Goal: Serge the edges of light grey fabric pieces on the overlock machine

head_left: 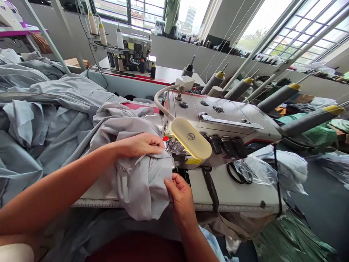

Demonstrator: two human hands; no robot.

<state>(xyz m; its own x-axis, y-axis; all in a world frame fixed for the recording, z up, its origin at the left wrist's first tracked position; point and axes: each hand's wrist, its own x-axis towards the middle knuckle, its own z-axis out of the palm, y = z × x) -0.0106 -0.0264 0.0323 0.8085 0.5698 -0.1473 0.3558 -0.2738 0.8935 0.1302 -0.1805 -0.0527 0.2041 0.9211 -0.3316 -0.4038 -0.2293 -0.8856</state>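
Grey fabric (147,182) lies bunched on the front of the sewing table, its right edge beside the needle area of an overlock sewing machine (218,112). My left hand (143,145) pinches the upper part of this fabric close to the presser foot. Lower down, my right hand (178,189) grips the fabric's right edge between thumb and fingers. A lamp (191,138) on a bent neck hangs over the needle area and partly covers it. Whether the fabric lies under the foot is hidden.
A large heap of grey fabric (54,105) covers the left side. Grey thread cones (238,88) stand behind the machine. A measuring tape (234,208) runs along the table's front edge. To the right lies a clear plastic bag (256,169). Another sewing machine (137,51) stands behind.
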